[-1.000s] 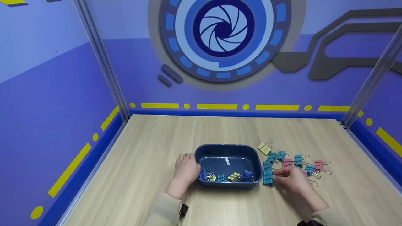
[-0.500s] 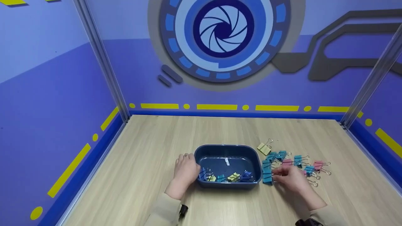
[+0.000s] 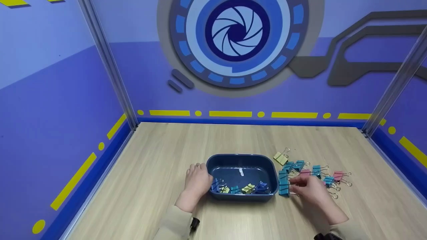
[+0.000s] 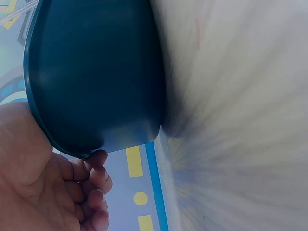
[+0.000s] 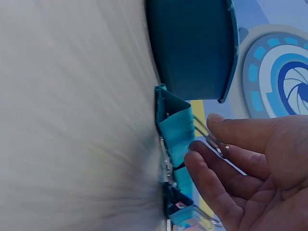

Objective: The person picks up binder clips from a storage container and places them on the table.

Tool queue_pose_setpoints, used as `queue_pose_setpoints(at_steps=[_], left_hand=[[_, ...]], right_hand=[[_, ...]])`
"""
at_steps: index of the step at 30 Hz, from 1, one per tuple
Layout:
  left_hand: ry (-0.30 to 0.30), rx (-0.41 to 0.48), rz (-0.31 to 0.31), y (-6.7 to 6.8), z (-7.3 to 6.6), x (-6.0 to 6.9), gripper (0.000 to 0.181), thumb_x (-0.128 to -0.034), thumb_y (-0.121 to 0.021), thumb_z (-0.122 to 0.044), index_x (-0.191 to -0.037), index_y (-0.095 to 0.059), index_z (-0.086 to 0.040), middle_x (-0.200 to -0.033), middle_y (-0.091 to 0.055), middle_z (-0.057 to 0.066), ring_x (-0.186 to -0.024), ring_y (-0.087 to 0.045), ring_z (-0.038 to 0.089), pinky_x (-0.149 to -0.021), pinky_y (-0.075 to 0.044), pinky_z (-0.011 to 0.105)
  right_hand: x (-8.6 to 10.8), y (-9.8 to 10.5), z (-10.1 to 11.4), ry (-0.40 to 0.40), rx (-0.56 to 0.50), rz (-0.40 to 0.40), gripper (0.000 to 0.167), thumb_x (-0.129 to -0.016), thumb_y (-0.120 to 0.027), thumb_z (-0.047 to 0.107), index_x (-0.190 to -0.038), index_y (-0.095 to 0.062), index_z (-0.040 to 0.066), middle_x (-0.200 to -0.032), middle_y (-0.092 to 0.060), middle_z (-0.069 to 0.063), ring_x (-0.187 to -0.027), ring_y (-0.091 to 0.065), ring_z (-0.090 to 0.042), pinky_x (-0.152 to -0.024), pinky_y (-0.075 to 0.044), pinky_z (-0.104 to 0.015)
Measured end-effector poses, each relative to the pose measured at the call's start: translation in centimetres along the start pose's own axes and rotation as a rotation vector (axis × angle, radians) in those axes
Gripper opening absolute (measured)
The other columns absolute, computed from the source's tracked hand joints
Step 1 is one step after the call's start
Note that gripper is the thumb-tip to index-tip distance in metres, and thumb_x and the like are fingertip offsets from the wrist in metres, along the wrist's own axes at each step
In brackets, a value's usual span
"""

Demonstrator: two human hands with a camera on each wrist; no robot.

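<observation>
Well inside the back edge of the wooden table [image 3: 160, 150], the left hand [image 3: 197, 180] is gripping a dark-blue rectangular plastic box [image 3: 243, 197]. By its front-right corner, the right hand [image 3: 310, 190] is narrowly surrounding a teal metal binder clip's [image 3: 284, 190] wire handle [image 5: 214, 143]; whether pinching, I cannot tell.

Dark-blue bin [image 3: 240, 197], teal clip [image 3: 284, 190], yellow clip [image 3: 281, 158], wood-grained table [image 3: 166, 150]
</observation>
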State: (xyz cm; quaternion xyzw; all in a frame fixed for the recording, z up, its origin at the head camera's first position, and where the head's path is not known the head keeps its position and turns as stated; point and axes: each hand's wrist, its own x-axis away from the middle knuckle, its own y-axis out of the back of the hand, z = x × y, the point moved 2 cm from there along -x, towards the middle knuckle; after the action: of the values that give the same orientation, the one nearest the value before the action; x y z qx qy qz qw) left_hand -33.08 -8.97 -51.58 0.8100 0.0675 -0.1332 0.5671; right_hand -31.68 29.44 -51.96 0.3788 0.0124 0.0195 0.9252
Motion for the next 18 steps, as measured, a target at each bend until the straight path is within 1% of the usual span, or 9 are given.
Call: queue_pose_setpoints(at_steps=[3, 5, 6, 8, 12, 15, 18], left_hand=[[-0.001, 0.0, -0.006, 0.0, 0.0, 0.1, 0.024, -0.0864, -0.061, -0.015, -0.1, -0.064, 0.004, -0.094, -0.063, 0.018, -0.096, -0.055, 0.036, -0.084, -0.045, 0.046], [0.003, 0.001, -0.004, 0.1, 0.0, 0.1, 0.024, -0.0862, -0.061, -0.015, -0.1, -0.064, 0.004, -0.094, -0.063, 0.018, -0.095, -0.055, 0.035, -0.083, -0.045, 0.046], [0.004, 0.001, 0.0, 0.0, 0.0, 0.1, 0.024, -0.0864, -0.061, -0.015, -0.101, -0.064, 0.004, -0.094, -0.063, 0.018, -0.095, -0.055, 0.035, -0.083, -0.045, 0.046], [0.006, -0.001, 0.005, 0.0, 0.0, 0.1, 0.025, -0.087, -0.062, -0.016, -0.101, -0.063, 0.004, -0.095, -0.063, 0.018, -0.095, -0.054, 0.035, -0.084, -0.044, 0.046], [0.0, -0.009, 0.001, -0.1, 0.0, 0.1, 0.025, -0.0869, -0.063, -0.016, -0.101, -0.063, 0.005, -0.096, -0.064, 0.018, -0.096, -0.055, 0.035, -0.085, -0.045, 0.047], [-0.004, -0.013, -0.005, -0.1, 0.0, 0.0, 0.025, -0.0869, -0.063, -0.016, -0.101, -0.064, 0.004, -0.096, -0.064, 0.018, -0.095, -0.055, 0.035, -0.085, -0.045, 0.047], [-0.004, -0.014, -0.008, -0.1, 0.0, 0.0, 0.025, -0.0872, -0.064, -0.016, -0.101, -0.064, 0.004, -0.096, -0.064, 0.018, -0.095, -0.056, 0.035, -0.084, -0.045, 0.047]], right_hand=[[0.2, 0.4, 0.6, -0.004, 0.043, -0.03, 0.025, -0.085, -0.079, 0.018, -0.107, -0.078, 0.006, -0.108, -0.077, -0.013, -0.1, -0.069, -0.025, -0.08, -0.053, -0.031], [0.3, 0.7, 1.0, 0.021, 0.066, -0.057, 0.025, -0.086, -0.079, 0.019, -0.108, -0.078, 0.006, -0.112, -0.076, -0.015, -0.106, -0.069, -0.031, -0.083, -0.052, -0.036], [0.4, 0.9, 1.3, 0.037, 0.075, -0.076, 0.025, -0.087, -0.079, 0.019, -0.108, -0.078, 0.006, -0.113, -0.076, -0.015, -0.108, -0.069, -0.033, -0.084, -0.052, -0.036], [0.5, 1.0, 1.8, 0.059, 0.059, -0.105, 0.024, -0.088, -0.078, 0.017, -0.109, -0.078, 0.004, -0.113, -0.076, -0.016, -0.106, -0.07, -0.034, -0.081, -0.053, -0.032], [0.7, 1.2, 3.1, 0.091, -0.007, -0.158, 0.024, -0.09, -0.076, 0.014, -0.112, -0.077, 0.003, -0.111, -0.077, -0.016, -0.1, -0.073, -0.028, -0.075, -0.053, -0.02], [0.7, 1.1, 4.4, 0.119, -0.07, -0.176, 0.024, -0.091, -0.076, 0.013, -0.113, -0.076, 0.004, -0.11, -0.077, -0.014, -0.098, -0.073, -0.02, -0.078, -0.052, -0.015], [0.4, 0.4, 5.6, 0.156, -0.136, -0.163, 0.024, -0.091, -0.076, 0.011, -0.113, -0.076, 0.004, -0.11, -0.077, -0.014, -0.096, -0.071, -0.011, -0.082, -0.052, -0.015]])
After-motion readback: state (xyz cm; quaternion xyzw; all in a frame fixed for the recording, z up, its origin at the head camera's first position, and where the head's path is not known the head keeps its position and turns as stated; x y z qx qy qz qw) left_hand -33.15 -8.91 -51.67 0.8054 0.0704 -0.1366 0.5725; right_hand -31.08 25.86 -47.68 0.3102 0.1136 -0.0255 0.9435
